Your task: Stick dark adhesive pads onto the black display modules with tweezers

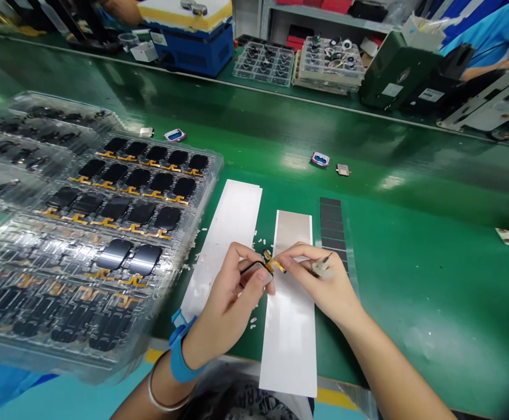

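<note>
My left hand [232, 294] is closed around a small dark rounded screen part [254, 269] with an orange flex tail [276, 265]. My right hand [324, 280] pinches that orange tail with thumb and forefinger and also holds tweezers [322, 265]. Both hands hover over a long white backing strip [289, 326] on the green belt. A blue wrist strap [178, 356] and a bangle sit on my left wrist.
Clear plastic trays [118, 221] of the same dark parts lie stacked at left. A second white strip [228, 233] and a strip of dark pads [333, 227] flank my hands. Small pink-rimmed parts [320, 158] lie farther out. Trays and machines line the far side.
</note>
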{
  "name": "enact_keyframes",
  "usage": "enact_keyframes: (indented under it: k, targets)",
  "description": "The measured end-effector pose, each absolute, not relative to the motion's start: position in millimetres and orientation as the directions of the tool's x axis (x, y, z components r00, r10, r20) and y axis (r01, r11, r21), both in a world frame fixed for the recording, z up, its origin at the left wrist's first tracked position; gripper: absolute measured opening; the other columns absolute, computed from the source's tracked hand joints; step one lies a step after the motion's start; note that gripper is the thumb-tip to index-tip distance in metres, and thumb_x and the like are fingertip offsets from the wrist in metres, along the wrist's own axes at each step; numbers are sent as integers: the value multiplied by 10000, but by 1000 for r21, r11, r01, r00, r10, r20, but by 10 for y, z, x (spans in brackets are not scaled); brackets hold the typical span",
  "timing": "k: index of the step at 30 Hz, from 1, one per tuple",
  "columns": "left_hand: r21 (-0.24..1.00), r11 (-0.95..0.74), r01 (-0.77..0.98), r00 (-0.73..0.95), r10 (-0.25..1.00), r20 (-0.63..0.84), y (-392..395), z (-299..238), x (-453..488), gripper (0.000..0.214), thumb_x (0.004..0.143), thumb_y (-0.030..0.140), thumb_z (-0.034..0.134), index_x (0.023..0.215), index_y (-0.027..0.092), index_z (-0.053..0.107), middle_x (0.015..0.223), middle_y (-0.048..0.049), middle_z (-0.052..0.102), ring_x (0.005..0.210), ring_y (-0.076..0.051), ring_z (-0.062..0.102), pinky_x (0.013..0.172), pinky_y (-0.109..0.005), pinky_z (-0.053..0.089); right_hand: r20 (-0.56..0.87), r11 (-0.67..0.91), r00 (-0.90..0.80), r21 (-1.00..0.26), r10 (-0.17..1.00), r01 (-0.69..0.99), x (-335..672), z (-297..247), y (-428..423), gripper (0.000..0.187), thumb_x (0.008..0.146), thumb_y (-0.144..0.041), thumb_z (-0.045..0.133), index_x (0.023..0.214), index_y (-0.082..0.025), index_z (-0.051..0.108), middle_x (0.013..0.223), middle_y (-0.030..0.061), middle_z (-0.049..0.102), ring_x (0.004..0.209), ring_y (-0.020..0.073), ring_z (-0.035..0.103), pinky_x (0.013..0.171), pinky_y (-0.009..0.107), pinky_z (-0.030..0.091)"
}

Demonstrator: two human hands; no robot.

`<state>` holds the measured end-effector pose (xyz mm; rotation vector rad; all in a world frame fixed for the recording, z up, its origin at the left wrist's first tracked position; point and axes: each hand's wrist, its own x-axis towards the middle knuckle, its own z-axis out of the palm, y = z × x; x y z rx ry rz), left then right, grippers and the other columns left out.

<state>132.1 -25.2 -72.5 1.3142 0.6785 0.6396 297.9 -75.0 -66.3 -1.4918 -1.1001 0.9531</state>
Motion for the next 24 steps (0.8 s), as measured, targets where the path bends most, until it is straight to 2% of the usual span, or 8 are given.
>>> enact_keyframes:
  k: [2, 6, 11, 17, 24]
  targets:
    - [991, 134, -30, 714, 696, -72, -261, -720, 1323, 88, 1008, 323, 452, 1012, 240, 424, 677, 55, 519, 549, -79, 444, 515, -204, 345, -68, -91, 237, -992, 969, 89, 2986, -639, -753, 165, 819, -308, 659, 728, -175, 693, 670, 15, 675, 603, 123, 593, 553, 245, 461]
    - [996, 84, 11, 729, 681, -66, -264, -724, 1329, 107, 990, 332, 492, 1043, 243, 464, 661, 61, 470, 569, -87, 463, 521, -211, 346, -64, -66, 170, -998, 983, 9, 2993, -641, -785, 169, 828, -304, 655, 716, -181, 687, 635, -9, 642, 556, 94, 544, 519, 221, 436]
    - [996, 73, 46, 736, 672, -84, -261, -731, 1333, 123, 1003, 353, 453, 1067, 250, 439, 644, 64, 428, 580, -103, 427, 535, -233, 325, -72, -76, 182, -997, 981, 15, 2992, -665, -817, 146, 817, -297, 652, 728, -191, 697, 646, -4, 660, 561, 95, 535, 509, 218, 426]
    - [994, 57, 92, 747, 656, -107, -264, -726, 1345, 143, 1013, 372, 411, 1078, 245, 426, 664, 51, 414, 606, -123, 406, 566, -263, 324, -138, -157, 243, -986, 960, 61, 2952, -662, -821, 171, 785, -320, 665, 710, -170, 702, 524, -24, 587, 457, 67, 414, 418, 196, 314]
    - [991, 95, 89, 740, 660, -130, -278, -721, 1334, 139, 1016, 385, 400, 1054, 251, 415, 767, 33, 464, 645, -111, 409, 626, -276, 335, -96, -113, 285, -993, 954, 44, 2910, -638, -848, 130, 781, -302, 695, 733, -184, 720, 599, -2, 639, 542, 105, 537, 462, 211, 398]
